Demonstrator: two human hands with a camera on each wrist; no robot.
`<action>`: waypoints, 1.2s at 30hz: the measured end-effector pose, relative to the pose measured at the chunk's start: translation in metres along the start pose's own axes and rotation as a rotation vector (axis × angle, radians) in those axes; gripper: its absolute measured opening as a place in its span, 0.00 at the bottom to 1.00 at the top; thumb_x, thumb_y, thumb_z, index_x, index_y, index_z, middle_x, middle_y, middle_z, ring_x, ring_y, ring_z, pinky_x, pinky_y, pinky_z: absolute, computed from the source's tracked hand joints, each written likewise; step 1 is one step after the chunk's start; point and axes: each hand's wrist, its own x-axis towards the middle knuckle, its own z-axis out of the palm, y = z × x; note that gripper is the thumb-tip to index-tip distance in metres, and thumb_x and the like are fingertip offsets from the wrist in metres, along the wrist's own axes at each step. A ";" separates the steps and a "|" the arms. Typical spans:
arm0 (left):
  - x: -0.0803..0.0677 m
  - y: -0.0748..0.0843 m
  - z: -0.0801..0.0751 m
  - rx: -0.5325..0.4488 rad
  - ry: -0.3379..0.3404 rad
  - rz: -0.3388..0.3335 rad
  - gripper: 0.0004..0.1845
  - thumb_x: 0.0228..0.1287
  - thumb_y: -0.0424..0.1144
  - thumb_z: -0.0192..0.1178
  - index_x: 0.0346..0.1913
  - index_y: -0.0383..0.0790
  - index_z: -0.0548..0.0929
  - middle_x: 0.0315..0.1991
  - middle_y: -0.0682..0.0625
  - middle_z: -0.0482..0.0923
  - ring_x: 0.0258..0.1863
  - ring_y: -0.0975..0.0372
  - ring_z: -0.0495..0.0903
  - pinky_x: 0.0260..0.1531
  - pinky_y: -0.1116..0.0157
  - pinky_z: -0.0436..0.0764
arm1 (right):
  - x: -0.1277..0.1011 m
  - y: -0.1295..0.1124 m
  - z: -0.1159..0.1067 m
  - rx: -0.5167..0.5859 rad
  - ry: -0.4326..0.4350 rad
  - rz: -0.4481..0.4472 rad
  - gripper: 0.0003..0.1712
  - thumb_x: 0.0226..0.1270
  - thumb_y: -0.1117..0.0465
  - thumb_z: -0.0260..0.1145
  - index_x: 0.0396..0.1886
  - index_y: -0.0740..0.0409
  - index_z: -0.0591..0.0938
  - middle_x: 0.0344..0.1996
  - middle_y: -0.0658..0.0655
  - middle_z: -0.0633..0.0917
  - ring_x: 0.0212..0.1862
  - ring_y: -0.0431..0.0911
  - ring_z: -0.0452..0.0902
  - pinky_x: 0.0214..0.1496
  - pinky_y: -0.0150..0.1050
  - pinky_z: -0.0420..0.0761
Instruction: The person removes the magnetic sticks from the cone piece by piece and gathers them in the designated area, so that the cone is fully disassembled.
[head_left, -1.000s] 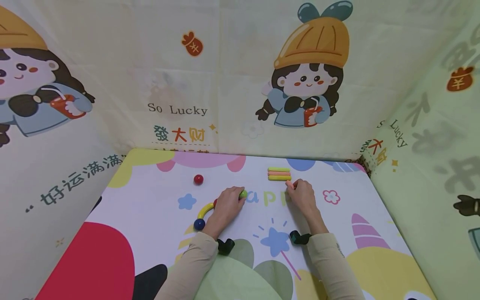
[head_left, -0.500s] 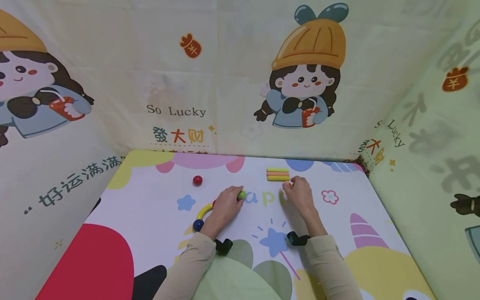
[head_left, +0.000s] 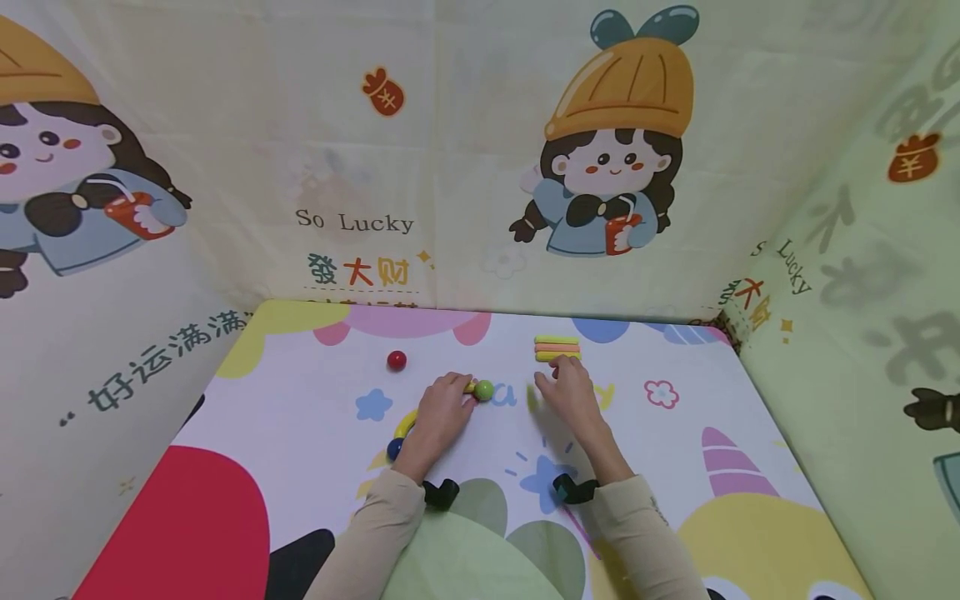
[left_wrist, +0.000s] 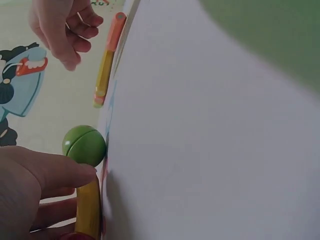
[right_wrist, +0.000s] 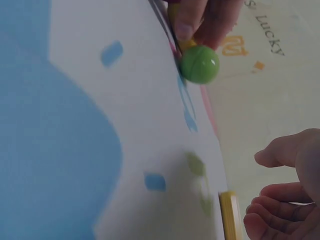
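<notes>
Left grip (head_left: 438,408) pinches glossy yellow curved rod (left_wrist: 89,210) w/ round green ball (head_left: 484,389); right grip (head_left: 570,393) loose, empty.

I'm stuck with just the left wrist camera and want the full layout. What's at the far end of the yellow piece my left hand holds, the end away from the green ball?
Observer: A blue ball. The yellow curved piece arcs from it, under the left hand, to the green ball.
Operator: Any other balls on the mat?
Observer: One red ball, lying alone, farther from the person and to the left of the left hand.
Operator: How many sticks are near the right hand?
Observer: Three sticks, lying side by side just beyond the right hand.
</notes>
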 end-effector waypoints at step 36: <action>-0.001 0.008 0.007 -0.053 0.060 0.004 0.16 0.68 0.34 0.63 0.57 0.37 0.84 0.48 0.42 0.81 0.49 0.53 0.77 0.55 0.60 0.82 | -0.023 -0.030 0.032 0.031 -0.272 -0.203 0.29 0.61 0.54 0.75 0.59 0.61 0.79 0.49 0.59 0.78 0.43 0.47 0.75 0.52 0.43 0.82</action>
